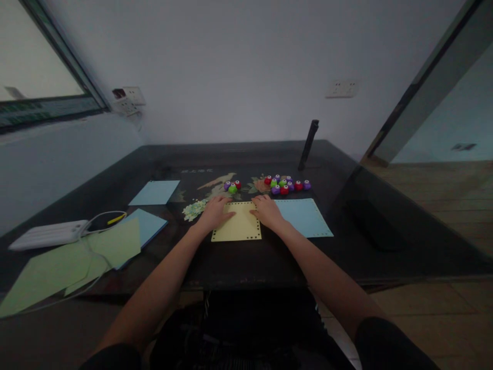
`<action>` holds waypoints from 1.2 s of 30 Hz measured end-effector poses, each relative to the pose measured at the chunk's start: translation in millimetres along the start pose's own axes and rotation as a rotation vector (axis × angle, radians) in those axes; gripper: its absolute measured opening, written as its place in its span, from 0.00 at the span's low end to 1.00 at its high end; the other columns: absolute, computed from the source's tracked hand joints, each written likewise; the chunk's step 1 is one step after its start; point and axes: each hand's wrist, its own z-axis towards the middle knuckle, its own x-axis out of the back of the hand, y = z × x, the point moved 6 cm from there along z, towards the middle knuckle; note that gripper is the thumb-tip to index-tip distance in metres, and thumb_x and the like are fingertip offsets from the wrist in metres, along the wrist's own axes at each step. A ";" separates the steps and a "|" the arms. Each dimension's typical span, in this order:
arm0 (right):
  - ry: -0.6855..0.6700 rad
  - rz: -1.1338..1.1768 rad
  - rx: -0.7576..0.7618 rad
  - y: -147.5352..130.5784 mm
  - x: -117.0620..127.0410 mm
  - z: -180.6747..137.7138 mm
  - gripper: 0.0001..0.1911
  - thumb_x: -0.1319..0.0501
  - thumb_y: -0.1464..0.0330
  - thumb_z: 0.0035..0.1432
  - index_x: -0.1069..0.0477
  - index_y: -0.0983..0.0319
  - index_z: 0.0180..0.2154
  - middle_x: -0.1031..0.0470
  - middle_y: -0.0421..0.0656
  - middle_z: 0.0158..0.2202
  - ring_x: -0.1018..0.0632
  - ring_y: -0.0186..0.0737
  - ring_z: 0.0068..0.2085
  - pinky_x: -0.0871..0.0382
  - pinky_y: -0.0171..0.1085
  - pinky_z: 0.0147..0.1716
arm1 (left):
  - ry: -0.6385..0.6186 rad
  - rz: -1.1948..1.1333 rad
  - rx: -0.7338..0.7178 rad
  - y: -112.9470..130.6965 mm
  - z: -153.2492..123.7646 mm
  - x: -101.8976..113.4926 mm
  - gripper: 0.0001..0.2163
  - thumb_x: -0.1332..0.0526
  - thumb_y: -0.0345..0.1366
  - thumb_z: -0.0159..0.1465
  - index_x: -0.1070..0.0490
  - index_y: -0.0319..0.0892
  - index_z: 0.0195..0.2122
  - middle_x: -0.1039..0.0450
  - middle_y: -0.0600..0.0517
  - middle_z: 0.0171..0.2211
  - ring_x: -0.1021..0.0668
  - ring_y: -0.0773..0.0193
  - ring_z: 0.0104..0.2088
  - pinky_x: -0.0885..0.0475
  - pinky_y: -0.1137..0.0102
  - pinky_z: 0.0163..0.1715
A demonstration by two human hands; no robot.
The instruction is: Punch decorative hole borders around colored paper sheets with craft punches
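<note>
A sheet of yellow paper (236,228) with punched holes along its edges lies on the dark table in front of me. My left hand (216,211) rests on its left edge, fingers stretched out and thumb pointing inward. On the right edge lies my right hand (268,210), also flat with the thumb apart. Beside it is a light blue sheet (304,218), holed along its edges as well. A pile of small pale green and white paper bits (194,209) sits just left of my left hand. Beyond my hands stand small round-topped purple, red and green pieces (284,190), with a smaller group (232,187) farther left.
At left are blue sheets (156,192), green sheets (111,241), a white power strip (50,234) with a looping cable, and a yellow item (116,219). A black upright stick (309,144) stands near the back. A dark flat object (372,226) lies at right.
</note>
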 end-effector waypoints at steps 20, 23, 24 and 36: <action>0.020 -0.027 0.000 -3.8 5.6 -2.8 0.17 0.40 0.69 0.56 0.29 0.65 0.47 0.32 0.51 0.49 0.34 0.50 0.49 0.38 0.42 0.47 | 0.005 -0.047 -0.040 0.7 0.6 -3.8 0.22 0.41 0.43 0.58 0.33 0.40 0.51 0.32 0.42 0.47 0.31 0.50 0.49 0.36 0.58 0.49; 0.068 0.023 -0.002 -4.0 9.3 -3.9 0.16 0.39 0.70 0.54 0.30 0.64 0.46 0.31 0.50 0.47 0.33 0.48 0.48 0.38 0.42 0.47 | 0.004 -0.033 -0.037 0.9 0.1 -2.9 0.21 0.40 0.44 0.58 0.32 0.40 0.50 0.32 0.43 0.46 0.31 0.50 0.48 0.36 0.58 0.48; 0.087 0.047 -0.002 -3.9 10.7 -4.2 0.16 0.38 0.71 0.53 0.30 0.64 0.45 0.31 0.50 0.46 0.33 0.48 0.48 0.38 0.42 0.46 | 0.003 -0.031 -0.031 0.9 0.0 -2.4 0.20 0.40 0.44 0.58 0.32 0.41 0.50 0.32 0.43 0.45 0.31 0.51 0.48 0.36 0.58 0.48; 0.117 0.662 -0.186 16.2 4.5 1.6 0.13 0.38 0.74 0.45 0.31 0.64 0.36 0.30 0.37 0.24 0.31 0.33 0.26 0.40 0.32 0.28 | 0.017 -0.015 -0.001 3.9 -0.2 2.6 0.20 0.37 0.42 0.55 0.33 0.40 0.46 0.33 0.43 0.45 0.31 0.50 0.48 0.36 0.58 0.48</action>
